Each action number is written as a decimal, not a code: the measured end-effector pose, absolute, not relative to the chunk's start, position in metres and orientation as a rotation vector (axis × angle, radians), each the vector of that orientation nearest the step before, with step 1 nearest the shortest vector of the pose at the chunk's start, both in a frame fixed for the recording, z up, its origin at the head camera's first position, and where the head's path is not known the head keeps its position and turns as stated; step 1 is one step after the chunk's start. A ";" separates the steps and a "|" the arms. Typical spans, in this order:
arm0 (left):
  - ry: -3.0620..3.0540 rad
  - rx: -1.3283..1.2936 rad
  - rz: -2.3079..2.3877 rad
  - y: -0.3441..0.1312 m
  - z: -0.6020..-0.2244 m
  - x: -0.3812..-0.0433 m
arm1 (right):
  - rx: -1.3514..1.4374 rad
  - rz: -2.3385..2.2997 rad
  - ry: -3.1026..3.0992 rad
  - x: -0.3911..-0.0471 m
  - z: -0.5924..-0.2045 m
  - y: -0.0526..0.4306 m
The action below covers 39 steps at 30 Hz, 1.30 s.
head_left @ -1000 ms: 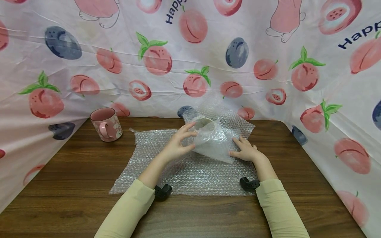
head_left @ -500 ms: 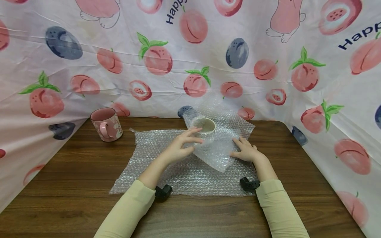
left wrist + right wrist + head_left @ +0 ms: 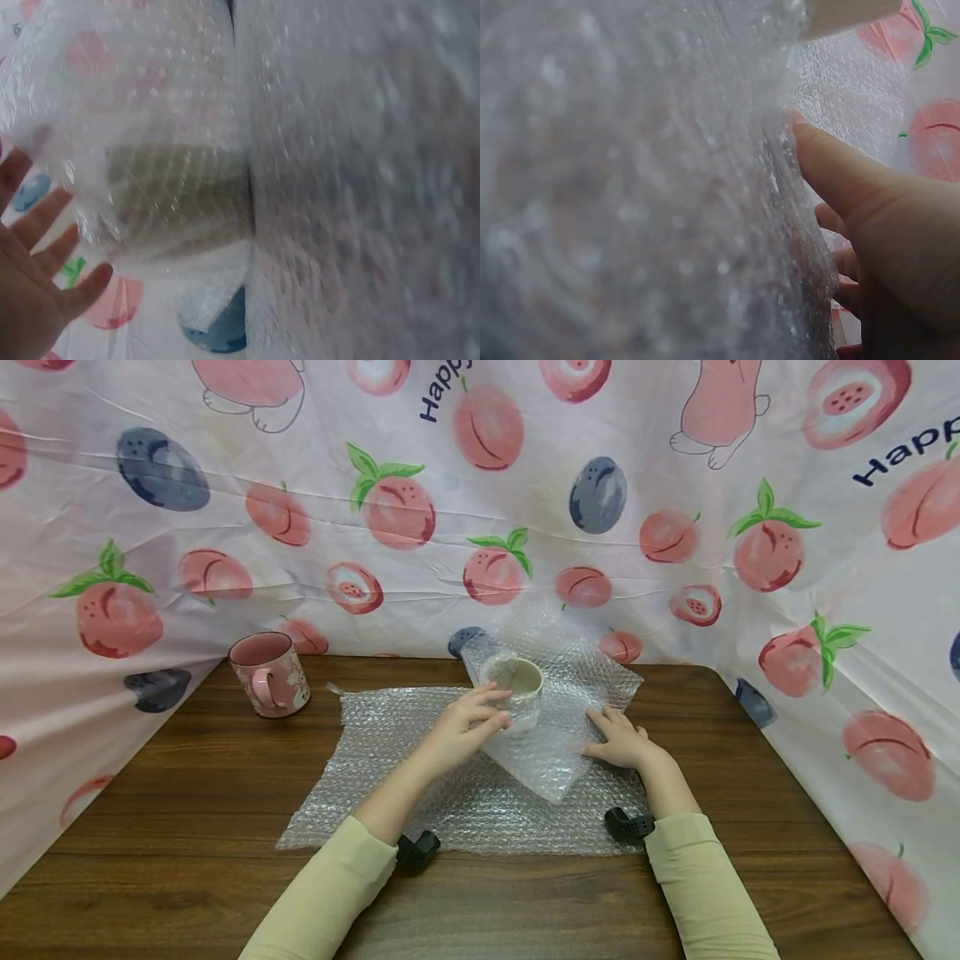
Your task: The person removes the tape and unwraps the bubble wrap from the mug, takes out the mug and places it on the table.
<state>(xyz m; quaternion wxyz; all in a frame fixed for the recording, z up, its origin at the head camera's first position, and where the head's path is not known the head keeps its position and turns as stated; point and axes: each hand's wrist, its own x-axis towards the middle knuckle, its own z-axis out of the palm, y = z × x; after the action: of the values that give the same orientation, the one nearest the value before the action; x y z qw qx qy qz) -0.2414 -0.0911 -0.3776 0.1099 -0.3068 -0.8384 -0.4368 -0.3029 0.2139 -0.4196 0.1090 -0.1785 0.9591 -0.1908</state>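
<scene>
A pale cream cup (image 3: pixel 529 677) lies within a bubble wrap sheet (image 3: pixel 450 810), its round mouth showing in the head view. Through the clear wrap its side (image 3: pixel 180 180) looks olive-beige in the left wrist view. A loose corner flap (image 3: pixel 543 768) of the wrap hangs toward the near side, below the cup. My left hand (image 3: pixel 468 727) is beside the cup's left, fingers spread and lightly bent at the wrap over it. My right hand (image 3: pixel 621 742) rests on the sheet to the right, fingers spread, its thumb (image 3: pixel 832 161) against the wrap.
A pink floral mug (image 3: pixel 268 675) stands upright at the back left of the brown wooden table (image 3: pixel 495 910). Behind the table hangs a fruit-print cloth (image 3: pixel 300 560), with the wrap's far end (image 3: pixel 577 652) reaching up near it. Black bands circle both wrists.
The wrap flap that lay across the cup's mouth has dropped toward the near side, uncovering the mouth. My left hand has shifted slightly right; my right hand stays in place.
</scene>
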 end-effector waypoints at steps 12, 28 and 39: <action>-2.540 -0.755 -1.096 -0.078 -0.376 -0.236 | -0.501 -0.565 2.825 -0.303 -0.421 0.212; -2.564 -1.180 -0.610 -0.071 -0.377 -0.230 | -0.467 -0.540 2.837 -0.306 -0.423 0.210; -2.482 -1.192 -0.625 -0.069 -0.376 -0.229 | -0.475 -0.536 2.835 -0.304 -0.420 0.211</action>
<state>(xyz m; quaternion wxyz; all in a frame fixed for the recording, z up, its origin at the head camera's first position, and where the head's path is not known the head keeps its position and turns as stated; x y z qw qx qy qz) -0.2285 -0.0694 -0.3755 0.1586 -0.4168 -0.8680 -0.2185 -0.3035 0.2108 -0.4199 0.1084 -0.1616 0.9638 -0.1824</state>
